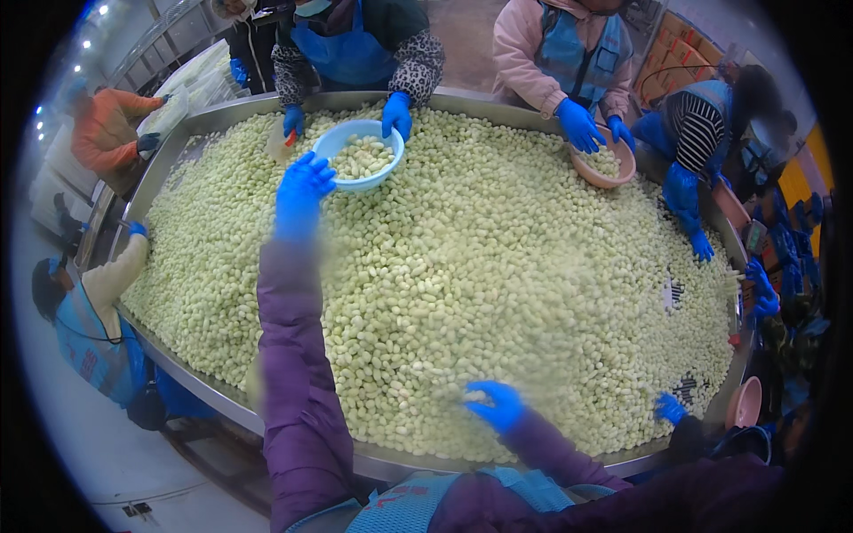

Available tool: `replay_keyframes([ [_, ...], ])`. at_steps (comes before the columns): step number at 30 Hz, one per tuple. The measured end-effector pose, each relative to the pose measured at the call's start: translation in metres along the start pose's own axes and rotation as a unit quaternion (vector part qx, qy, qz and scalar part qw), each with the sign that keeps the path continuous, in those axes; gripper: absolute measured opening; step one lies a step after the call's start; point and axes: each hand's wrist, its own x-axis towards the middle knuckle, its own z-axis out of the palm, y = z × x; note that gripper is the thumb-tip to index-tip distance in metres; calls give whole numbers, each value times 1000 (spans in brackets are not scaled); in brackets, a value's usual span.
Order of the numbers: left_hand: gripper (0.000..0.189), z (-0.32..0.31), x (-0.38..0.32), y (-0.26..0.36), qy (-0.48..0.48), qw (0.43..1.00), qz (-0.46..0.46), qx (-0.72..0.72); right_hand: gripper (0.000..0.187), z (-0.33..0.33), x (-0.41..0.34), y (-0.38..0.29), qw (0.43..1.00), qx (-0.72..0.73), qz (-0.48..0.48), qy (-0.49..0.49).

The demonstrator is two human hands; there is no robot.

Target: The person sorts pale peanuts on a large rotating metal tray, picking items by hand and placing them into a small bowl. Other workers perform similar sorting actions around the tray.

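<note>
My left hand, in a blue glove, reaches far forward over a steel sorting table. Its spread fingers are at the near left rim of a light blue plastic bowl; whether they touch it I cannot tell. Pale green oval pieces of produce lie in that bowl, and a co-worker's gloved hand is on its far rim. Close to my body, my right hand is curled around a pale piece, low over the heap of similar pieces.
Co-workers stand around the table. Opposite, one has gloved hands at an orange bowl. Another gloved hand touches the heap on the right. A pink bowl stands near the right edge. Stacked cartons are beyond.
</note>
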Motion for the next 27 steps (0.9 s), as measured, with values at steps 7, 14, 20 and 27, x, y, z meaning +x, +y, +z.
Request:
replay_keyframes([
  [7, 37, 53, -183, -111, -281, 909, -231, 203, 39, -5, 24, -1, 996, 75, 49, 3],
  [14, 39, 69, -277, -147, -233, 917, -314, 81, 53, -2, 27, -10, 986, 166, 6, -5],
  [20, 34, 78, -287, -145, -228, 923, -300, 72, 72, 0, 19, -18, 995, 88, -34, -22],
  [27, 26, 84, -296, -154, -317, 869, -329, 190, 74, -9, 2, -28, 994, -100, 8, -45],
])
